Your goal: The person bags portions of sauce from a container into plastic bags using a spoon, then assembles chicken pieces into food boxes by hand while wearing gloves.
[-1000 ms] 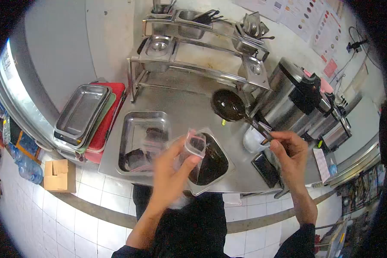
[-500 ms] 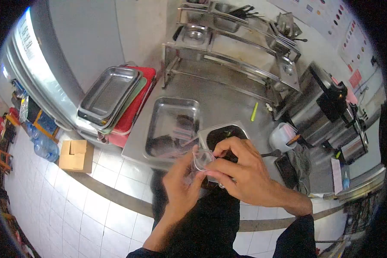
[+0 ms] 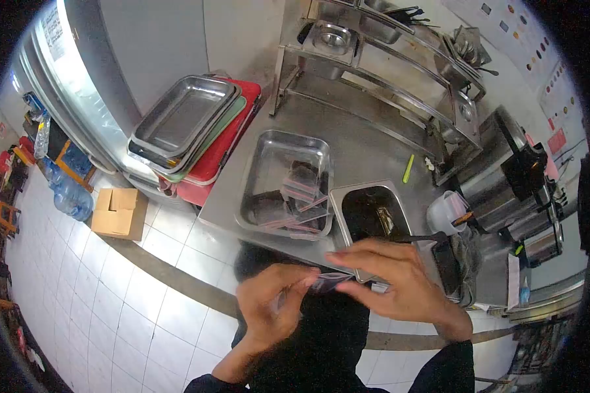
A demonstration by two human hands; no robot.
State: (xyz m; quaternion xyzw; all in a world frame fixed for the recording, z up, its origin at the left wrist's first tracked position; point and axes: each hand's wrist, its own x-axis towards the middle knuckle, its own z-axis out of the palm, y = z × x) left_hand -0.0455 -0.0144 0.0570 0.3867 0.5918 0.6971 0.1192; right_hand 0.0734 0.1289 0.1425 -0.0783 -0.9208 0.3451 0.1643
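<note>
A small clear zip bag [image 3: 328,283] is pinched at its edge by the thumb and fingers of my left hand [image 3: 269,301], in front of the counter's edge. My right hand [image 3: 403,278] is beside it, thumb and forefinger spread, the thumb right at the bag's other edge. Just beyond my hands stands a deep steel pan [image 3: 337,196] holding dark liquid, with a dark handle [image 3: 421,238] crossing its near right corner. To its left, a shallow steel tray [image 3: 250,173] holds several zip bags [image 3: 299,190] with dark contents.
Stacked trays [image 3: 187,118] sit on the left over a red one [image 3: 246,92]. A steel rack [image 3: 387,108] spans the back. Large steel pots [image 3: 485,164], a white bowl [image 3: 442,213] and a dark cloth [image 3: 467,259] are at right. A bright green tool [image 3: 408,169] lies behind the pan.
My right hand's fingers have come off the bag's mouth and spread apart. The bag is now lower and seen flatter, still in my left hand. The view has shifted, showing the tray and pan more fully.
</note>
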